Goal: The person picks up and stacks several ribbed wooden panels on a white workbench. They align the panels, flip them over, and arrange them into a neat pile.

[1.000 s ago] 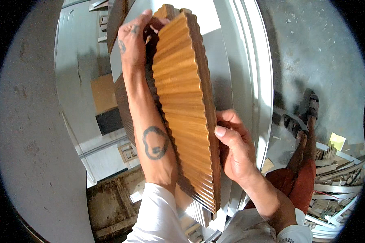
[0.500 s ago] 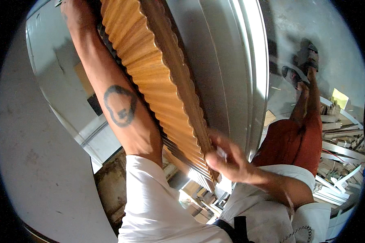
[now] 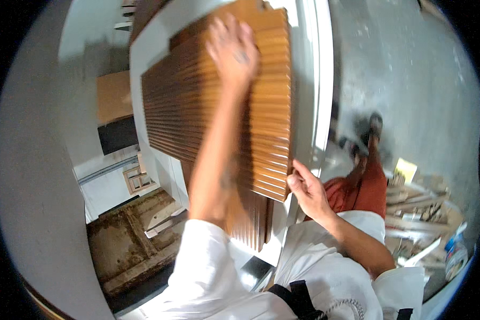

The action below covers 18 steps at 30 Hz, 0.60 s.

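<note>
A brown fluted wood panel lies ridged side up on top of other fluted panels, which stick out from under it to the left and the near side. My left hand rests flat on the top panel's far part, fingers spread and slightly blurred. My right hand is at the panel's right edge, close to its near corner. Its thumb and index finger are apart and touch or nearly touch the edge; the other fingers are partly hidden. The panels sit on a white surface with a bright right edge.
Wood offcuts and strips are heaped on the floor at the right, near a yellow sheet. My legs in red shorts stand beside the white surface. At the left are a stained brown board and a cardboard piece.
The top panel has gone from steeply tilted to lying flat on the others. My left hand has come from the far upper left onto its face. My right hand stays near its edge.
</note>
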### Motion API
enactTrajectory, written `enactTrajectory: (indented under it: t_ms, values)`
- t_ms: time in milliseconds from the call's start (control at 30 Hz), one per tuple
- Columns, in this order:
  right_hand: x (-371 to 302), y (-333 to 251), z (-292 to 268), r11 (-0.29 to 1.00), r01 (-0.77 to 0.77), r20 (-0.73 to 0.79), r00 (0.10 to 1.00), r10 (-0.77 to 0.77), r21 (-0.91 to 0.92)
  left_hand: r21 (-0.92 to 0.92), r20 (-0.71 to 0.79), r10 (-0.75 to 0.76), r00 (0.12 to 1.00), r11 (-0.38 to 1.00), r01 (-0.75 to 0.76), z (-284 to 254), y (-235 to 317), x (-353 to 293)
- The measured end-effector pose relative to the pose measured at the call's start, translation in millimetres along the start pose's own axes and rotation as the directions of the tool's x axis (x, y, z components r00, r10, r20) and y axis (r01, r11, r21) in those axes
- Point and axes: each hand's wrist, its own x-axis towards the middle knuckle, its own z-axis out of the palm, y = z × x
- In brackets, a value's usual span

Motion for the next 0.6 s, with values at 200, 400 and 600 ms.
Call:
enactTrajectory:
  t_ms: [200,400,600]
  values:
    - [59.7,-46.3,-45.5,0.933,0.343,-0.363,0.861,-0.357,-0.103,0.049,0.451,-0.216,0.866,0.975,0.218,-105.0,88.7,-123.6]
    - [179.3,-185.4,-79.6,0.271,0.335,-0.072,0.504,-0.861,-0.902,-0.044,0.458,-0.22,0.861,0.962,0.269,-159.4,108.4,-173.4]
    - [194.9,-206.9,-99.7,0.574,0.213,0.156,0.977,-0.149,-0.791,-0.106,0.482,-0.181,0.857,0.959,0.263,-170.0,106.5,-227.3]
